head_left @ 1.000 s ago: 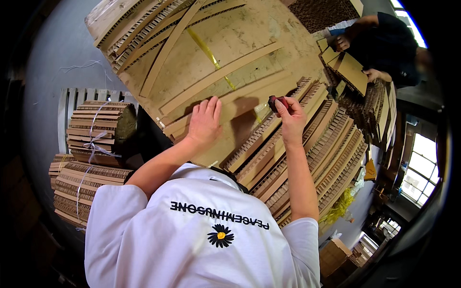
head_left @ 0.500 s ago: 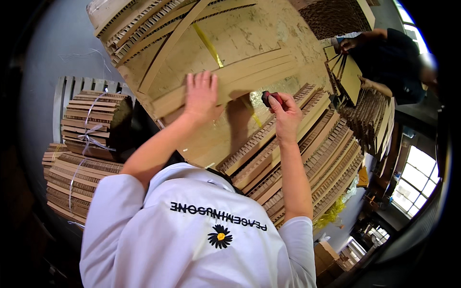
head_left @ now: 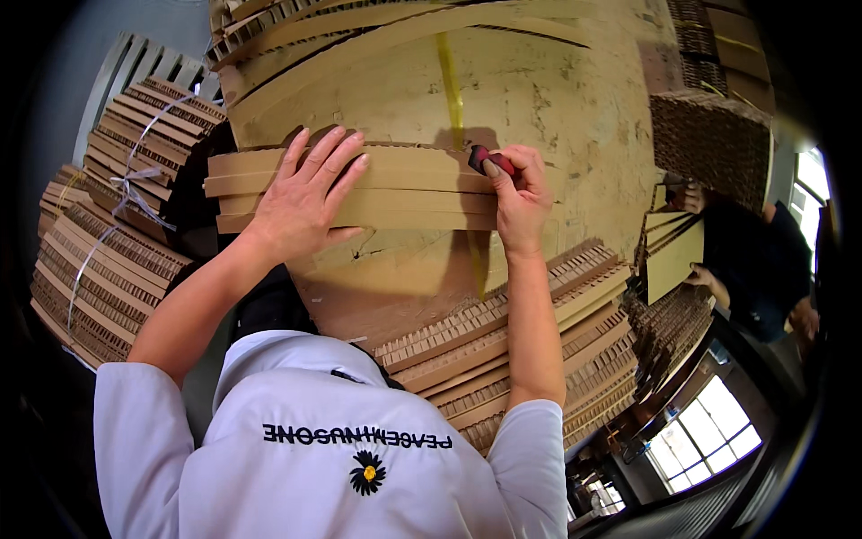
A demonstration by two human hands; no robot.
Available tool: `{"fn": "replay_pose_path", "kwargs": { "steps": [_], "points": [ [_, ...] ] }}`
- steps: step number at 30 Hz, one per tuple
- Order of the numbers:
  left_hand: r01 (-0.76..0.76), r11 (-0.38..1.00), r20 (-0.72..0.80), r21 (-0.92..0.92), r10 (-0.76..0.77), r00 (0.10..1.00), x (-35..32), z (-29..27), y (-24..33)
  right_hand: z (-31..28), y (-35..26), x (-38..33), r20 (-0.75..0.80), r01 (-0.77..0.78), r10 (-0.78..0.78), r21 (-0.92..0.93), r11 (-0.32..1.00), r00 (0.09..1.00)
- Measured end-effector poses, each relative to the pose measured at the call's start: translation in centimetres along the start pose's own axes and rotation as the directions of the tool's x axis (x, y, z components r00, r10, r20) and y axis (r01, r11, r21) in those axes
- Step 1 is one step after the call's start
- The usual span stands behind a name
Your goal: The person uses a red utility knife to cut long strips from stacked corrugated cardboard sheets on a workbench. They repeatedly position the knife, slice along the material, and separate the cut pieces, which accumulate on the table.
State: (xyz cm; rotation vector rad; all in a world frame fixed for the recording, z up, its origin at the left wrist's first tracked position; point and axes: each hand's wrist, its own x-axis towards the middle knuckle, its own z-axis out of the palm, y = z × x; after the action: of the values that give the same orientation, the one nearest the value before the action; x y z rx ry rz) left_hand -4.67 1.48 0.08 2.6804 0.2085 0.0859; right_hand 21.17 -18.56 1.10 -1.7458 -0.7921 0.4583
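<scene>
Several brown cardboard strips (head_left: 413, 182) lie side by side across the work table (head_left: 575, 117). My left hand (head_left: 305, 193) rests flat on them near their left part, fingers spread and holding nothing. Toward their right end, my right hand (head_left: 523, 193) is closed around a short red-and-black hand tool (head_left: 489, 162). The tool's working end is hidden, so its exact kind does not show. Its shadow and that of my hand fall on the table, and I cannot tell whether it touches the strips.
Honeycomb cardboard strips (head_left: 503, 346) are stacked along the table's near right side, with more strips (head_left: 359, 36) at the far edge. Yellow tape (head_left: 449, 85) runs over the table. Tied bundles (head_left: 112, 260) stand at left. At right, another person (head_left: 750, 260) handles cardboard pieces (head_left: 675, 259).
The whole view has turned, so the strips now run nearly level. My right hand has come over the strips' right end with the tool; my left hand stays on the strips, fingers more spread.
</scene>
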Motion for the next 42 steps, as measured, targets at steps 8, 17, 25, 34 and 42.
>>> {"fn": "replay_pose_path", "kwargs": {
  "steps": [8, 17, 25, 34, 42],
  "points": [
    [0.014, 1.0, -0.014, -0.001, -0.014, 1.0, 0.0, -0.2, 0.0, 0.4, -0.9, 0.0, 0.141, 0.122, -0.095, -0.196, 0.973, 0.985],
    [-0.001, 1.0, -0.008, -0.006, 0.001, 1.0, 0.3, -0.2, 0.0, 0.3, -0.8, 0.0, 0.17, 0.148, -0.109, -0.235, 0.961, 0.979],
    [-0.003, 1.0, -0.015, -0.005, 0.003, 1.0, 0.1, 0.0, -0.2, 0.3, -0.8, 0.6, 0.191, 0.208, -0.156, -0.294, 0.933, 0.969],
    [-0.001, 1.0, -0.025, -0.016, 0.001, 1.0, 0.1, 0.1, -0.2, 0.6, -0.2, 1.0, 0.192, 0.268, -0.21, -0.359, 0.894, 0.959],
    [-0.015, 1.0, -0.012, -0.015, 0.015, 1.0, 0.3, -0.2, -0.1, 0.6, -0.3, 1.5, 0.229, 0.3, -0.229, -0.356, 0.885, 0.946]
  ]
}}
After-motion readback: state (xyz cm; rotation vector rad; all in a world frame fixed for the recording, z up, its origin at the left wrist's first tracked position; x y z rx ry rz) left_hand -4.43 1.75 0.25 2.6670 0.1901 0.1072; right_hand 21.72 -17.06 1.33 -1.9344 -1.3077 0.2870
